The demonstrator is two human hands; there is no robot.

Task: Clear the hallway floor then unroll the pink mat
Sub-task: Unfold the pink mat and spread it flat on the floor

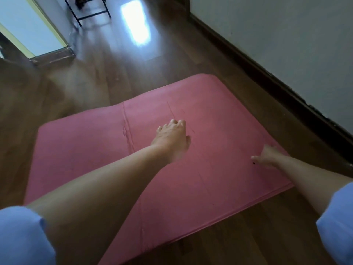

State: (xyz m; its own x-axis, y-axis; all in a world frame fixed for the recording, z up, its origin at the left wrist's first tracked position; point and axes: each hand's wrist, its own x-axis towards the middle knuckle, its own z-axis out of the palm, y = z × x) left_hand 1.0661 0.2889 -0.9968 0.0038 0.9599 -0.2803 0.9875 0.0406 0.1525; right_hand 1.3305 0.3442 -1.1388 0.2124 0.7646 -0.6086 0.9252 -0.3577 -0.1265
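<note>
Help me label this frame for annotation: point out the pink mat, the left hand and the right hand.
pink mat (80, 150): head view, bare surface left of the crease.
left hand (172, 138): head view, back of the hand.
right hand (267, 156): head view, back of the hand.

A pink mat (91, 153) lies flat on the wooden floor (99, 83). The left hand (172, 139) rests on its middle. The right hand (267, 156), fingers (255, 157) spread, touches it at 3 o'clock. A wall (286, 35) stands at 2 o'clock.
</note>
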